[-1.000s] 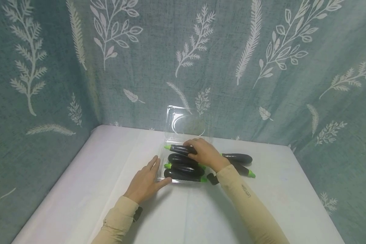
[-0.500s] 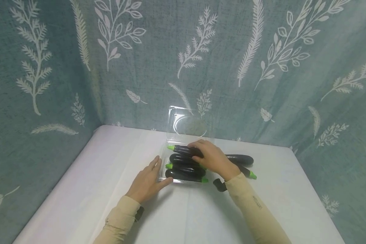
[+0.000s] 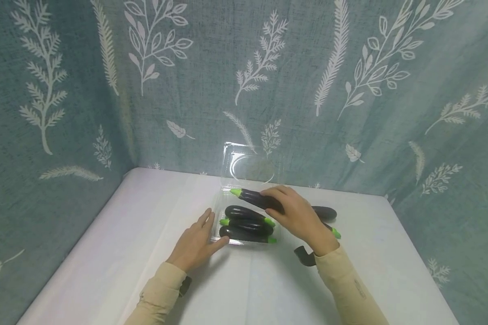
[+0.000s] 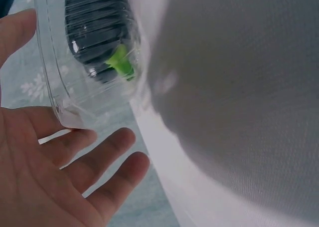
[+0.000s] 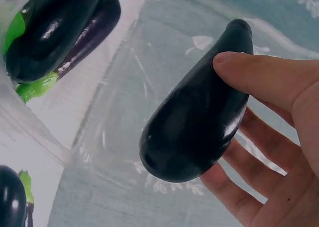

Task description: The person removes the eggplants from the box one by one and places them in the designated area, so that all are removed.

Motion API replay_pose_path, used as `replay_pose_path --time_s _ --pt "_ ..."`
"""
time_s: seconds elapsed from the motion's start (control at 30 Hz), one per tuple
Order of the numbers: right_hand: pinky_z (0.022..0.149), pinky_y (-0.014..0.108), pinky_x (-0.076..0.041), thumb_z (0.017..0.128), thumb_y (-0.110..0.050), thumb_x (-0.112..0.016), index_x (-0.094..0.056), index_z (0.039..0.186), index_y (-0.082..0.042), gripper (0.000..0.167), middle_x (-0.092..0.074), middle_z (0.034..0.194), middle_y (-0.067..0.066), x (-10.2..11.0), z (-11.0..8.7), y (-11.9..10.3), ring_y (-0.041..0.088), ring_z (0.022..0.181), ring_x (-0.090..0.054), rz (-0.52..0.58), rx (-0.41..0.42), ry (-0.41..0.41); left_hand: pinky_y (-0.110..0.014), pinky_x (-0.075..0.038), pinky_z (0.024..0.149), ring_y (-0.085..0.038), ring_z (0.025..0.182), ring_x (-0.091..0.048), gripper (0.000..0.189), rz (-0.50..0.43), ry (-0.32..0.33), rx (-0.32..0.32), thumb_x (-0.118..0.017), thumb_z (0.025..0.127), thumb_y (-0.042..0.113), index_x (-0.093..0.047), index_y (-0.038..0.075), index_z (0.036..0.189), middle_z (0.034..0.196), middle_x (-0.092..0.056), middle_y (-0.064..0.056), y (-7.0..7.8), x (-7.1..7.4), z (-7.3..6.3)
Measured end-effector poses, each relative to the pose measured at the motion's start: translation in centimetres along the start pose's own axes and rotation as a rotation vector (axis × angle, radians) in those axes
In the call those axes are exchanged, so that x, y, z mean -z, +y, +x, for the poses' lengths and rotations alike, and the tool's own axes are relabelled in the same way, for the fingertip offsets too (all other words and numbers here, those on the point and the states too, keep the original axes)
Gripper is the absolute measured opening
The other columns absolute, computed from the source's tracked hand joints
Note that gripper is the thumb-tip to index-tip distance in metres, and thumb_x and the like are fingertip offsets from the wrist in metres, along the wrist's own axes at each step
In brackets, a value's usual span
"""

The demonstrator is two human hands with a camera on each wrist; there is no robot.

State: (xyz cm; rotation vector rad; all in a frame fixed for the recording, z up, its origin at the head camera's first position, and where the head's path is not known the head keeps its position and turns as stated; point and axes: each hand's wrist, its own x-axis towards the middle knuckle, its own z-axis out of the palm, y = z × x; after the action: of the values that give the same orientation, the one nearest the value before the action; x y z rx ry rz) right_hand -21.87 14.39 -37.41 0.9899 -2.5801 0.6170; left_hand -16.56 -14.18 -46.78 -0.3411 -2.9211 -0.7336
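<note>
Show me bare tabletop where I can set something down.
The white table is bare left of the left hand, between the left sleeve and right sleeve, and right of the loose eggplants. Crowded: the clear container, with three eggplants side by side and the right hand gripping a fourth eggplant at its far side.

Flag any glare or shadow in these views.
Head: bright glare along the clear lid's upper-left edge; left wrist: broad, soft-edged shadow on the white table; right wrist: shiny highlights on the held eggplant.
</note>
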Motion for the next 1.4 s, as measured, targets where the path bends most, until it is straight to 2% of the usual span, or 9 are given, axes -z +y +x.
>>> replay_pose_path --time_s 0.23,0.67,0.87,1.07,1.4 --pt "0.104 0.038 -0.049 0.088 -0.015 -0.081 -0.065 0.131 -0.018 0.046 -0.064 0.131 -0.001 1.3 -1.4 -0.4 0.019 0.126 -0.057 0.023 0.056 0.088 -0.057 -0.044 0.106 -0.049 0.128 -0.052 0.087 0.0 0.012 -0.01 -0.062 0.096 0.054 -0.038 -0.009 0.151 0.16 -0.034 -0.024 0.0 0.1 -0.1" --pt "0.096 0.033 -0.052 0.085 -0.009 -0.083 -0.066 0.13 -0.014 0.048 -0.063 0.131 0.002 2.7 -3.1 0.0 0.021 0.122 -0.059 0.059 0.092 0.197 -0.057 -0.042 0.108 -0.05 0.131 -0.049 0.087 -0.016 0.005 -0.005 -0.061 0.097 0.055 -0.037 -0.008 0.152 0.161 -0.032 -0.023 -0.1 0.0 -0.2" --pt "0.092 0.031 -0.052 0.086 -0.011 -0.083 -0.067 0.131 -0.016 0.048 -0.063 0.131 0.0 3.0 -4.1 0.7 0.019 0.12 -0.059 0.061 0.058 0.219 -0.058 -0.042 0.107 -0.05 0.131 -0.049 0.088 -0.013 0.018 -0.004 -0.063 0.095 0.056 -0.038 -0.008 0.151 0.16 -0.033 -0.023 -0.1 0.0 -0.3" --pt "0.101 0.039 -0.048 0.086 -0.013 -0.083 -0.066 0.131 -0.016 0.048 -0.064 0.13 0.0 3.1 -5.5 1.7 0.021 0.122 -0.058 0.043 -0.003 0.216 -0.058 -0.042 0.107 -0.05 0.131 -0.049 0.088 -0.009 0.011 -0.009 -0.061 0.096 0.056 -0.038 -0.008 0.152 0.16 -0.032 -0.023 -0.1 0.0 -0.2" --pt "0.101 0.041 -0.048 0.084 -0.008 -0.084 -0.067 0.129 -0.012 0.048 -0.064 0.129 0.002 2.4 -7.8 3.5 0.023 0.122 -0.058 0.02 -0.041 0.219 -0.059 -0.042 0.107 -0.05 0.132 -0.048 0.089 -0.022 0.014 -0.016 -0.062 0.095 0.057 -0.038 -0.008 0.152 0.161 -0.032 -0.023 -0.1 0.0 -0.2"
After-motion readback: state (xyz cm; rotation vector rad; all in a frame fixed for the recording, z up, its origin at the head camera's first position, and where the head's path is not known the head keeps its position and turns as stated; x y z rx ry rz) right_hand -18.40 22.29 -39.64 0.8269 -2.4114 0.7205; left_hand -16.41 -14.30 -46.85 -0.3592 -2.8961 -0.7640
